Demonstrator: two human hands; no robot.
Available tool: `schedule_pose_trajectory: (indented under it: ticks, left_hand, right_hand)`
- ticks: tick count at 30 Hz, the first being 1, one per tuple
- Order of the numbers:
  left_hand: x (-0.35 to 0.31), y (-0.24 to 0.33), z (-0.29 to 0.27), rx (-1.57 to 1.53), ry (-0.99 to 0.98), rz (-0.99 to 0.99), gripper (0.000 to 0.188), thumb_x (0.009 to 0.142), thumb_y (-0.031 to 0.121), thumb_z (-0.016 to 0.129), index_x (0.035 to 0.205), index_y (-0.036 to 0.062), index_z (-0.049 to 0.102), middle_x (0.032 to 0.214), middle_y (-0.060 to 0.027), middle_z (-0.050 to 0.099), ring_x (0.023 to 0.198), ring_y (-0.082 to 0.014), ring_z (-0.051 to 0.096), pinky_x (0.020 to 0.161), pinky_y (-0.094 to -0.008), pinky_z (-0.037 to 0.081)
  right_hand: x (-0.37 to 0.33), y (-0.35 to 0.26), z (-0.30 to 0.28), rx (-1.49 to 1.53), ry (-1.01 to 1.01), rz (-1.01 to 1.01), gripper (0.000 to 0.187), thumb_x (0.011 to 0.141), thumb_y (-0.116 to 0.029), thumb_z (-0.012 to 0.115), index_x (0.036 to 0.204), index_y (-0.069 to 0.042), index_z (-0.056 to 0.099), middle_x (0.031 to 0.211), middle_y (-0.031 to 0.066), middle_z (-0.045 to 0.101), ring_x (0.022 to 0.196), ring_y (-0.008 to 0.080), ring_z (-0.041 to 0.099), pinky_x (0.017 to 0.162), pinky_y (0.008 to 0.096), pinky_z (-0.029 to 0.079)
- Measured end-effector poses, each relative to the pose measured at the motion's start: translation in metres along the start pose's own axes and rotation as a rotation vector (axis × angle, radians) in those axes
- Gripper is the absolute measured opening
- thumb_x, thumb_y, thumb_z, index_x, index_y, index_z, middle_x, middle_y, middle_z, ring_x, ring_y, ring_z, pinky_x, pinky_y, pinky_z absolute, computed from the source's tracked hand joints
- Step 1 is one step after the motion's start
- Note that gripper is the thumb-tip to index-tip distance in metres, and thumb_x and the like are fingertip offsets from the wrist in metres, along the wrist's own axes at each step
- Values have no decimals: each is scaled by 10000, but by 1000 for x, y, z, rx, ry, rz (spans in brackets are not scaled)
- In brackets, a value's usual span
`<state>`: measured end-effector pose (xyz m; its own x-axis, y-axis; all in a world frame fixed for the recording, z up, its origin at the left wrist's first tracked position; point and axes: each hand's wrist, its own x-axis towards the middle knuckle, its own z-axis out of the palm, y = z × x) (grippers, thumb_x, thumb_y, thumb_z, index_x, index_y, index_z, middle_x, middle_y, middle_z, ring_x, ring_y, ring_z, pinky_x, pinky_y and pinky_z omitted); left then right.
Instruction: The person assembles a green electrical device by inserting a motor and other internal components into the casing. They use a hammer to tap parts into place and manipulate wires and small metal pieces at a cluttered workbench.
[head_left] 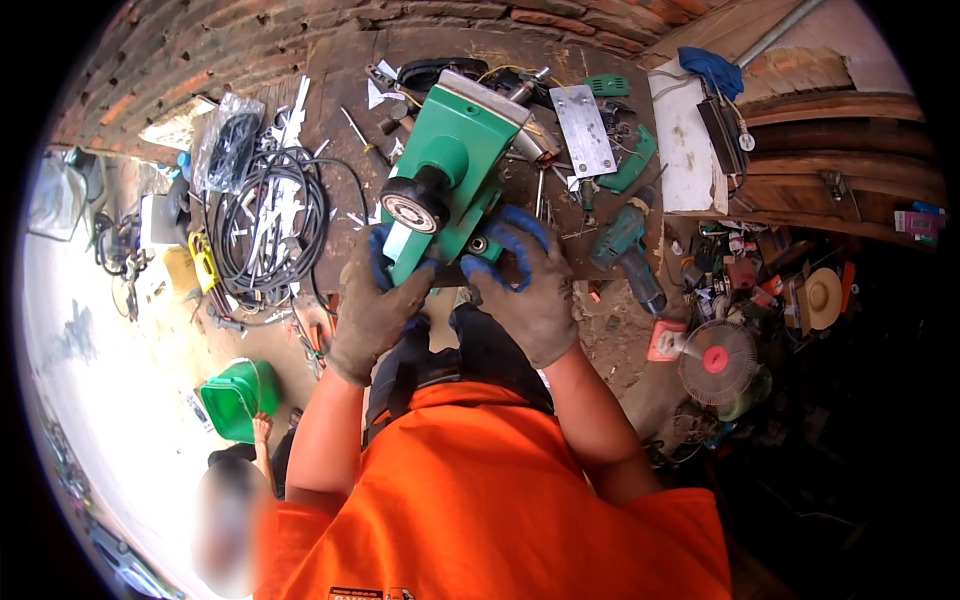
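A green electric planer (448, 150) with a round black knob (415, 205) is tilted above the near edge of the workbench. Both my hands wear grey-brown gloves with blue showing on the fingers. My left hand (375, 308) is closed round the planer's near left end, its thumb along the green side. On the near right end, by a small round opening, my right hand (530, 288) grips the body with bent fingers. The planer's underside and some of my fingertips are hidden.
The wooden workbench (340, 190) bears a coiled black cable (318, 215), a screwdriver (362, 138), a metal plate (583, 130) and a cordless drill (628, 250). A fan (718, 362) stands at right. At lower left, another person's hand (262, 428) is at a green bucket (232, 400).
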<state>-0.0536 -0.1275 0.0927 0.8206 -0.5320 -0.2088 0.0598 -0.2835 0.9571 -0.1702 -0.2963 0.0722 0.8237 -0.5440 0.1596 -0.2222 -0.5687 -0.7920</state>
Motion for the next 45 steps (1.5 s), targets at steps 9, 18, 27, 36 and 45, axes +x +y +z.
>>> schedule_pose_trajectory:
  ticks: [9,18,27,36,45]
  left_hand:
    - [1,-9,-2,-78,13,66,453,824,116,767,1227,-26,616,1017,-157,742,901,-257,724,820,-396,554]
    - [-5,-18,0,-228,15,-19,452,860,84,757,1273,-14,602,1061,-99,726,916,-159,683,809,-326,549]
    - [-9,-37,-11,-481,25,-101,467,879,-48,695,1319,-2,545,1090,-72,668,888,-139,670,775,-267,569]
    - [-71,-6,-63,-383,212,-10,503,884,-96,646,1353,-92,461,1123,-196,693,977,-299,742,899,-409,636]
    - [-98,-2,-66,-380,338,-109,408,871,0,704,1262,8,586,969,-7,666,799,-105,656,730,-247,533]
  right_hand:
    - [3,-11,1,-55,-43,36,376,855,-271,808,1179,-96,731,1344,190,616,1139,389,669,934,444,570]
    - [0,-5,4,-232,-28,-119,308,845,-274,801,1095,-113,718,1337,163,602,1106,379,647,910,469,567]
    - [-1,-7,18,-336,-18,-255,349,883,-339,733,1167,-138,707,1397,198,547,1257,408,536,1022,503,486]
    - [-27,-58,45,-237,30,-437,354,882,-363,745,1197,-214,686,1371,142,538,1262,344,513,955,470,505]
    - [-24,-65,66,-105,-187,-474,260,874,-339,735,1051,-150,709,1317,172,561,1103,345,581,891,475,516]
